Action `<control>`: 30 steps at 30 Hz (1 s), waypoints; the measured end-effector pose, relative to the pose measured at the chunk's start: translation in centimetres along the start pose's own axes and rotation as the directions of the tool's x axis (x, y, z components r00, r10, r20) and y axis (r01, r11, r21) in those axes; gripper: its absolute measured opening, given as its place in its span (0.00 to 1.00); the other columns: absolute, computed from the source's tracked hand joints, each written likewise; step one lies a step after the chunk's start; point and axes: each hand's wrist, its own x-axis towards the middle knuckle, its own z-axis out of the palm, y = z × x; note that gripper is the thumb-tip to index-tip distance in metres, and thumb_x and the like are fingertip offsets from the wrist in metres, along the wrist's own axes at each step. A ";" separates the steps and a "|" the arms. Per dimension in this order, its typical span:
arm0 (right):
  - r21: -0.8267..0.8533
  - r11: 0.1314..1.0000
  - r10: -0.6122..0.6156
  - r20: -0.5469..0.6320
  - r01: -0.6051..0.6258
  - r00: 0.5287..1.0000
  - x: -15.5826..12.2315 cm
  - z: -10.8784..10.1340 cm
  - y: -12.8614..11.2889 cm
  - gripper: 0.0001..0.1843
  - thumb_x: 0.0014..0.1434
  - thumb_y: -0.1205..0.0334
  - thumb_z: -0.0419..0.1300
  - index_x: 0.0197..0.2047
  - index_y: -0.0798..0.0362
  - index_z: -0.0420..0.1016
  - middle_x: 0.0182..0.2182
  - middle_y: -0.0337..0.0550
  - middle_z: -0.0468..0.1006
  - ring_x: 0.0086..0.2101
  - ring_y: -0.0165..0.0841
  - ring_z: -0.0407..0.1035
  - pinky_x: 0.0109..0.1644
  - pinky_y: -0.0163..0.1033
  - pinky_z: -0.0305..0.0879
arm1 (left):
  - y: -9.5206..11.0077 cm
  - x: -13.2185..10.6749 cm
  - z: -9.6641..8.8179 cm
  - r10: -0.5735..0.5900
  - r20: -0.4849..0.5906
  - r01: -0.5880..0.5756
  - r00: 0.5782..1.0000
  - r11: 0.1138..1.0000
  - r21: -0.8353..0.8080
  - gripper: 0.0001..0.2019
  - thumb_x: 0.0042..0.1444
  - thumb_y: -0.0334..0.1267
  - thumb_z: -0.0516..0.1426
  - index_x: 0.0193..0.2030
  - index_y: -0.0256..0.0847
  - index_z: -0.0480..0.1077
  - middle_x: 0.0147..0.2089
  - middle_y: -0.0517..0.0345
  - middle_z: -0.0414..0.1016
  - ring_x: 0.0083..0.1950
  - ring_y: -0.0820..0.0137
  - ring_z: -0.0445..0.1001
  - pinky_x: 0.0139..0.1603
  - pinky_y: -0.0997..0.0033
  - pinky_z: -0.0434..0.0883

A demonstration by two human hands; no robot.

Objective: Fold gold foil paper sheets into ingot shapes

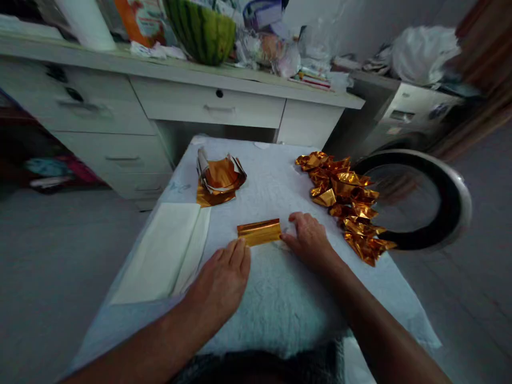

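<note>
A small strip of shiny gold foil paper (260, 232) lies on the cloth-covered table in front of me, its far edge curled or folded over. My left hand (226, 272) has its fingers pressed together at the strip's near left corner; its thumb is hidden. At the right end, the thumb of my right hand (308, 237) touches the foil while the other fingers stay apart from it, curving over the cloth. Beyond my left hand stands a loose open bundle of gold foil sheets (220, 178) with pale backing. Several crumpled gold foil pieces (344, 197) lie in a row at the right.
Folded cream paper sheets (160, 250) lie along the left of the table (276, 176). A round washing machine door (460, 202) stands open close to the right edge. Behind, a white drawer desk (216, 104) bears a cut watermelon (204, 34) and plastic bags.
</note>
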 end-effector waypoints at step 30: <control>0.205 0.932 -0.301 -0.010 0.297 0.953 2.7 1.1 -1.8 0.21 0.51 0.54 0.69 0.46 0.53 0.71 0.42 0.46 0.71 0.40 0.39 0.64 0.45 0.44 0.60 | -0.2 -1.3 1.8 -0.153 -0.136 0.138 0.979 0.984 -0.116 0.19 0.59 0.23 0.49 0.55 0.26 0.73 0.59 0.31 0.73 0.58 0.49 0.74 0.54 0.48 0.75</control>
